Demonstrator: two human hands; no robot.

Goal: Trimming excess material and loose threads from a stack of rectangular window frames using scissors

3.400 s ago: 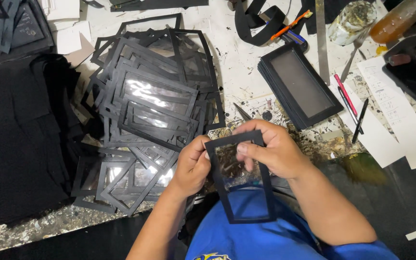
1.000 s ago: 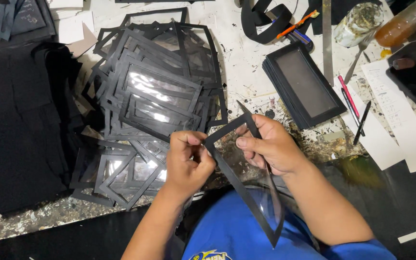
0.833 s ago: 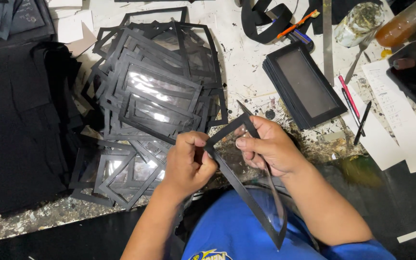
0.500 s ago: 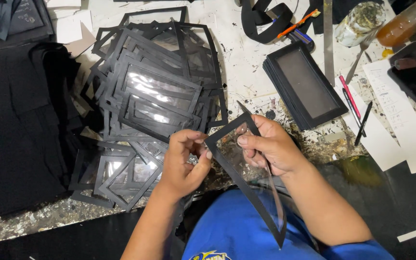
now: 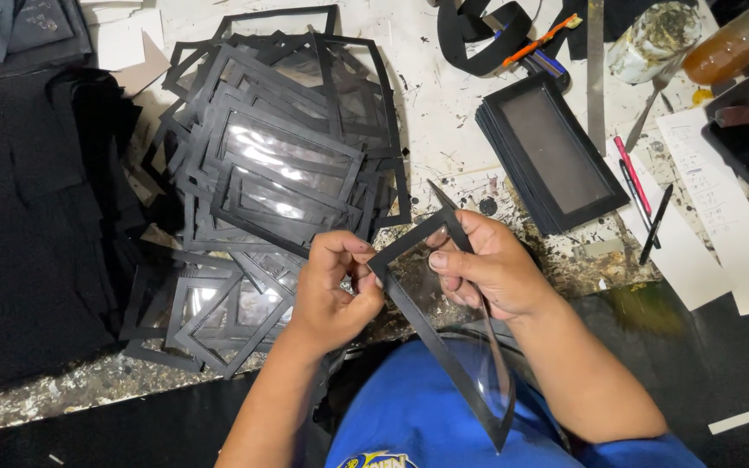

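Both my hands hold one black frame with a clear plastic window (image 5: 444, 347), tilted on edge so its long side runs down toward my blue shirt. My left hand (image 5: 333, 290) pinches the frame's upper left corner with curled fingers. My right hand (image 5: 489, 264) grips the top edge, thumb pressed on the black strip. A large heap of the same black window frames (image 5: 279, 173) lies on the worktable just beyond my left hand.
A neat stack of black frames (image 5: 552, 152) sits at the right. Pens (image 5: 639, 186) and white paper sheets (image 5: 721, 217) lie further right. Black fabric (image 5: 28, 234) covers the left side. A glass jar (image 5: 656, 39), a bottle and black strap lie at the far edge.
The frame lay flat between my hands 3.4 s ago; it is now turned on edge. Over the last second my left fingers have shifted along its upper corner.
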